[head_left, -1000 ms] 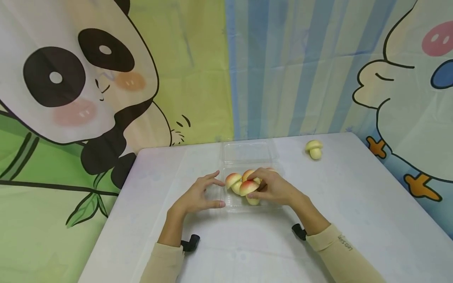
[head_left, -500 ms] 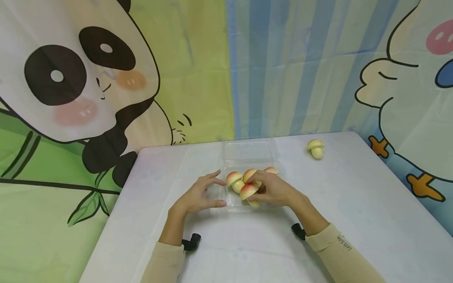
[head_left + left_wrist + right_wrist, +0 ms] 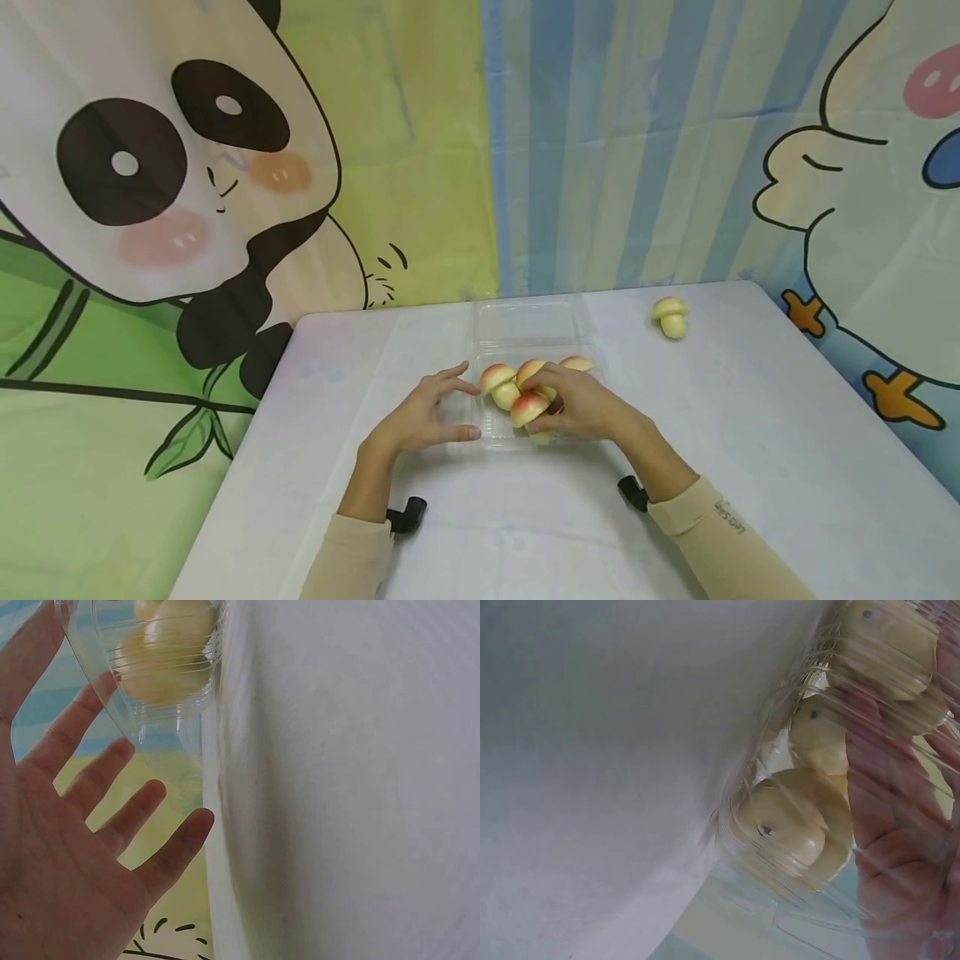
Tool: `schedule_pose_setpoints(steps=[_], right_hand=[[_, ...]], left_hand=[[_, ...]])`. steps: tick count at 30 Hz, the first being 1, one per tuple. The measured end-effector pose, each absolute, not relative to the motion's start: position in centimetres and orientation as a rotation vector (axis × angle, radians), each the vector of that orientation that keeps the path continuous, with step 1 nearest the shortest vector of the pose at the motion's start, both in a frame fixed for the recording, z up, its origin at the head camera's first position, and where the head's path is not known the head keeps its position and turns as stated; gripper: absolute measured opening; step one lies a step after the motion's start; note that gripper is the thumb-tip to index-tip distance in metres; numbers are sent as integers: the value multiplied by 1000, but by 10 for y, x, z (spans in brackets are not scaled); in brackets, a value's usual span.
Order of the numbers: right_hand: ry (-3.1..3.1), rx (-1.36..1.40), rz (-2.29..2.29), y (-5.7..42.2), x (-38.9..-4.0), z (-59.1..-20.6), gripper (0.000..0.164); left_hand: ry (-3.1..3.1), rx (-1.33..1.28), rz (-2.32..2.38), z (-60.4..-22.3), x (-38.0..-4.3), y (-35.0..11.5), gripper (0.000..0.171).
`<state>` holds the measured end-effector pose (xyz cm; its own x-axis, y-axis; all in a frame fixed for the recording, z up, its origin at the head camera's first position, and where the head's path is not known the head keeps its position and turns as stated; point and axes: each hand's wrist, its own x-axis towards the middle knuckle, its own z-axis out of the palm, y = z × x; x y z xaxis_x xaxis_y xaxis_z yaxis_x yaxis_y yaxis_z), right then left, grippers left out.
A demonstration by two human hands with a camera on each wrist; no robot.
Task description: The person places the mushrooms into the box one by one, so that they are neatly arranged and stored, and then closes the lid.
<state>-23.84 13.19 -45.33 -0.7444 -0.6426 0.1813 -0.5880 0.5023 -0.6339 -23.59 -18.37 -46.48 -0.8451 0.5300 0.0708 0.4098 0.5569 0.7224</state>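
Note:
A clear plastic clamshell box [image 3: 497, 435] stands on the table with its lid [image 3: 528, 321] folded back. My right hand [image 3: 581, 406] reaches into it, thumb and fingers pinching a toy mushroom [image 3: 528, 408] with a red-tinged cap; its stem is partly hidden behind the thumb. Beside it in the box lie several similar mushrooms, one at the left [image 3: 501, 386] and one at the back right [image 3: 577, 363]. At the box's left side my left hand [image 3: 422, 412] is spread, fingertips right at the wall. Through that wall, pale mushrooms [image 3: 165, 664] show in the left wrist view.
A plain yellow toy mushroom [image 3: 671, 317] rests near the table's back right. The white-covered table [image 3: 750, 467] ends at a printed cloth backdrop [image 3: 420, 167] behind it. Black wrist-worn camera parts [image 3: 407, 515] stick out beside both sleeves.
My right hand has lowered the pinched mushroom slightly toward the front of the box, and its stem is now more covered by the thumb. The left hand stays in place.

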Motion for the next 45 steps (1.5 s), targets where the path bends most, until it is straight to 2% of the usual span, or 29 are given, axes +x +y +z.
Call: schedule_pose_setpoints(steps=[18, 27, 36, 45], right_hand=[[2691, -1086, -1136, 148, -234, -448, 55], [2700, -1260, -1261, 160, -248, -447, 47], [2786, -1268, -1228, 176, -255, -435, 49], [2975, -1213, -1268, 193, -264, -440, 38]], left_hand=[[2647, 798, 1141, -468, -236, -185, 65], [2645, 804, 1142, -467, -236, -186, 65], [2629, 806, 1164, -466, -235, -185, 66], [2628, 810, 1164, -465, -235, -186, 66]])
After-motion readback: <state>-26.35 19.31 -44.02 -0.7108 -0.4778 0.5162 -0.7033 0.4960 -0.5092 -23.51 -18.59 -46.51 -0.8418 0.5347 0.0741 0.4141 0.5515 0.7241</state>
